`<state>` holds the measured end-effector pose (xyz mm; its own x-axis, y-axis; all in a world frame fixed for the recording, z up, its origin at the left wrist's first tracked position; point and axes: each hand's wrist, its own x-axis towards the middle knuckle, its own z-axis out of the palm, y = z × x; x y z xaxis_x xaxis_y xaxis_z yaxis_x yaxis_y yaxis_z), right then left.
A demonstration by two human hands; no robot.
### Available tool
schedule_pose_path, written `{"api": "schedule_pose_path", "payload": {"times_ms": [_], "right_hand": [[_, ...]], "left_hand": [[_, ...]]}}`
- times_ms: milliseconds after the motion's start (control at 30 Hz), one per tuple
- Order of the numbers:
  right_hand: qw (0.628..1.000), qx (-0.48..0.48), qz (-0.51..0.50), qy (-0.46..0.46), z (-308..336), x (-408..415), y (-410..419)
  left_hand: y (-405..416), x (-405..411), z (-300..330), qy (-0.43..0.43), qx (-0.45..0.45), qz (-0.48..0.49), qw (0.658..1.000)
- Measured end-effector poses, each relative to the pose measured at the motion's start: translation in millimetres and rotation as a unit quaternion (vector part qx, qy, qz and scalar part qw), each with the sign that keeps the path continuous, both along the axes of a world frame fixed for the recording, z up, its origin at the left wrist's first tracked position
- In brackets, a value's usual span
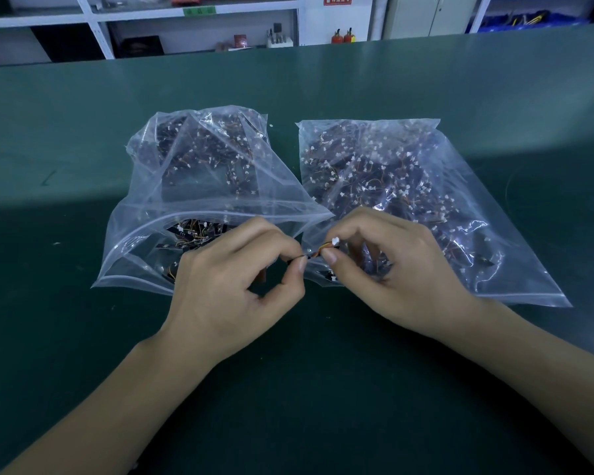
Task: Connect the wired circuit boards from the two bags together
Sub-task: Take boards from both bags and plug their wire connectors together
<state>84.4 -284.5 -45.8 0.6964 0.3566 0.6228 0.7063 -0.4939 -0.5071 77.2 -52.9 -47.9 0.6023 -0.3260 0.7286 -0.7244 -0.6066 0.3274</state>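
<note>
The small wired circuit board (314,253) pinched between the two hands is mostly hidden by fingertips; only its thin orange and dark wires and a tiny white plug (335,240) show, so whether a second board is already joined to it cannot be told. The left hand (235,282) curls with thumb and forefinger closed on the dark left end of the wires. The right hand (388,265) arches over, thumb and forefinger clamped on the right end beside the plug. Both hands hover just in front of two clear plastic zip bags lying side by side on the dark green surface (83,138): the left bag (199,186), mouth gaping toward the person, and the right bag (426,200), flatter. Each holds a tangle of dark boards and white connectors, individually hard to separate. Bare green surface stretches all around the bags.
</note>
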Motion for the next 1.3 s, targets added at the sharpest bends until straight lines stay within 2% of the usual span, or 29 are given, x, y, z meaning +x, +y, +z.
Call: {"api": "schedule_pose_path", "payload": {"times_ms": [567,767,867,1133,1300], "right_hand": [[1.0,-0.011,0.006,0.0,-2.1,1.7,-0.6],[1.0,0.006,-0.007,0.02,0.4,2.0,-3.3],[1.0,-0.017,-0.01,0.019,0.4,3.1,-4.9],[0.99,-0.141,-0.002,-0.015,4.1,10.5,-12.9],[0.997,-0.072,-0.014,-0.013,1.9,10.2,-14.6]], "left_hand": [[-0.8,-0.5,0.0,-0.011,0.018,0.001,1.0],[2.0,2.4,-2.3,-0.012,-0.053,-0.001,0.999],[2.1,2.6,-1.3,-0.035,-0.077,-0.003,0.996],[2.4,2.4,0.4,-0.047,-0.062,-0.014,0.997],[3.5,1.7,1.7,-0.032,-0.051,-0.021,0.998]]}}
